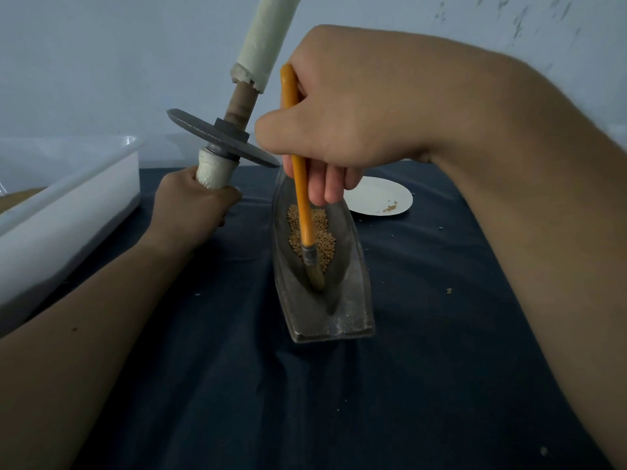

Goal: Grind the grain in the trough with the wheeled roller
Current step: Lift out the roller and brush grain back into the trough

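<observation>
Backing dark cloth (441, 368), pale wall (101, 62); left hand (193, 201) grips roller (237, 108), right hand (339, 130) grips brush (307, 232).

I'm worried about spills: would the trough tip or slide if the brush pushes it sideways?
Probably not. The trough looks like thick cast metal, so likely heavy for its size; a light brush shouldn't shift it. Its near end sits flat on the cloth, which probably adds grip against sliding.

Pale wall (101, 45) behind — scuffed at upper right; dark blue tablecloth (237, 401) below; dim, bluish light.
</observation>
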{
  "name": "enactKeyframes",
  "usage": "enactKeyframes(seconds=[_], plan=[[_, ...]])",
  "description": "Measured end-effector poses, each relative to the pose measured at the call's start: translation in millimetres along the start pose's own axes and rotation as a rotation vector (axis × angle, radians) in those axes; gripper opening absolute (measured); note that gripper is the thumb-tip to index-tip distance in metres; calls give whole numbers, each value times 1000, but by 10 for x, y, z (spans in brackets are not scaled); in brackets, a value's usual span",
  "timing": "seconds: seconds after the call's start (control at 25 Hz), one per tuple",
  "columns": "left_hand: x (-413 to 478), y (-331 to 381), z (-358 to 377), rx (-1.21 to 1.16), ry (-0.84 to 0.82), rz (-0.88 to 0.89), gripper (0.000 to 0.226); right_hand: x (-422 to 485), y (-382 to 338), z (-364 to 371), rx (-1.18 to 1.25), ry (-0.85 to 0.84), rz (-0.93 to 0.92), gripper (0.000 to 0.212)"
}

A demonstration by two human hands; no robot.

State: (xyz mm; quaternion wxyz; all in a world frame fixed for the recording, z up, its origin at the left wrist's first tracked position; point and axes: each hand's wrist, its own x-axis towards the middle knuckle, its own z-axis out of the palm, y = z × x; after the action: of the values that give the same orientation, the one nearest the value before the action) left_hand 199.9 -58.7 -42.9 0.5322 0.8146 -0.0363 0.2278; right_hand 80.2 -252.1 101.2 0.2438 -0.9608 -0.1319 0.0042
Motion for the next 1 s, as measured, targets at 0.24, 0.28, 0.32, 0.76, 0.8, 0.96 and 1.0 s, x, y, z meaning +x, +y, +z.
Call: enactKeyframes(seconds=[0.24,0.28,0.32,0.76,0.8,0.96,1.0], plan=[[3,-2,-12,-41,5,-25,26,-125,8,-110,15,15,-94,41],[5,-3,-13,-51,10,-27,26,-126,-1,-102,4,22,-106,41],[6,-1,-16,-58,12,-28,26,-122,1,-91,-12,36,-112,41],[-11,9,-25,-59,-12,-29,24,111,256,18,-78,450,-150,33],[-11,7,-29,-56,-13,-28,25,139,281,52,-83,437,-134,34],[-12,14,-20,-44,-10,-24,25,205,350,119,-69,380,-100,33],[-13,17,-14,-44,-6,-22,24,212,364,109,-68,357,-92,33]])
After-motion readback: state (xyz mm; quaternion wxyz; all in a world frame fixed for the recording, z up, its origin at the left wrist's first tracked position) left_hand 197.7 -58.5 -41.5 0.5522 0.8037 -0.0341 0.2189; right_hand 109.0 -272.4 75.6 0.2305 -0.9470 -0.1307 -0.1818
